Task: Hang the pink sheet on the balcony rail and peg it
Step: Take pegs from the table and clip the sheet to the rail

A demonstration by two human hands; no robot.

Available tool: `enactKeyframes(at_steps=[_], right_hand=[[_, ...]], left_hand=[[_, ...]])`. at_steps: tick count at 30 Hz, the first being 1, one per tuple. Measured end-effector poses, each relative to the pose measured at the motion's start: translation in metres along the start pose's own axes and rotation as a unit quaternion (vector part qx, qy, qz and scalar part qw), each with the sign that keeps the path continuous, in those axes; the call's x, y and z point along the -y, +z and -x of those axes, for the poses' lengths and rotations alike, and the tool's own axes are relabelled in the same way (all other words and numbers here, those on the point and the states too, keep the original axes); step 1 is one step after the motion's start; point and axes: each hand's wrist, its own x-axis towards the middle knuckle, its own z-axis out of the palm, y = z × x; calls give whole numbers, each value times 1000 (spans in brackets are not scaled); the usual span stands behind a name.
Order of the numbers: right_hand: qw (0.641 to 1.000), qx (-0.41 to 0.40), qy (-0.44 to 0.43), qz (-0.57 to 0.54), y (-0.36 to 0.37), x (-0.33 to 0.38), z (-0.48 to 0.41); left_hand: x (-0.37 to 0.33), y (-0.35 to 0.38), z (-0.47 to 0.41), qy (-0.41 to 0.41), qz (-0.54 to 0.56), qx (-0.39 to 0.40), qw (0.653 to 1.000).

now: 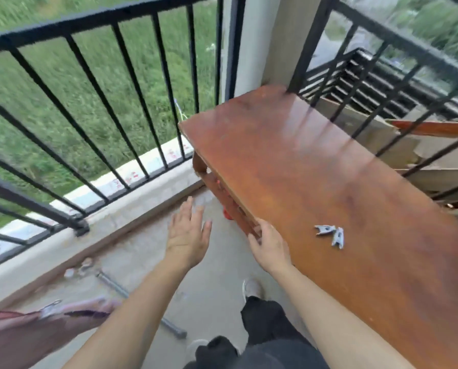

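The pink sheet hangs at the bottom left corner, with a grey peg on its top edge. Two more grey pegs lie on the brown wooden table at the right. My left hand is open, fingers spread, over the concrete floor to the left of the table. My right hand rests on the table's near left edge, fingers curled over it, a short way left of the pegs. The black balcony rail runs across the top left.
A concrete pillar stands in the corner behind the table. A second rail section runs along the table's right side, with cardboard beyond it. A grey metal rod and small debris lie on the floor. My shoe is below the hands.
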Motion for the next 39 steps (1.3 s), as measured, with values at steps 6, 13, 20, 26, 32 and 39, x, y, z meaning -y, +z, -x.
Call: enactKeyframes(at_steps=[6,13,20,26,32,39], right_hand=[[991,-34,126,0,-37,-95,1],[989,4,103,103,-67,-176,-45],[965,82,13,248,-77,-228,-94],[978,66,-47,191,-77,-199,-108],[962,99,-204,155,-60,-62,-115],[884,198,-410,104,26,158,-15]], left_hand=[[-90,63,-17,94,-22,82,992],[-152,137,-46,86,-31,230,969],[-166,182,-43,-25,24,369,929],[-148,157,-40,-101,30,321,941],[-86,82,-7,-214,57,147,964],[40,-38,153,-358,42,-88,929]])
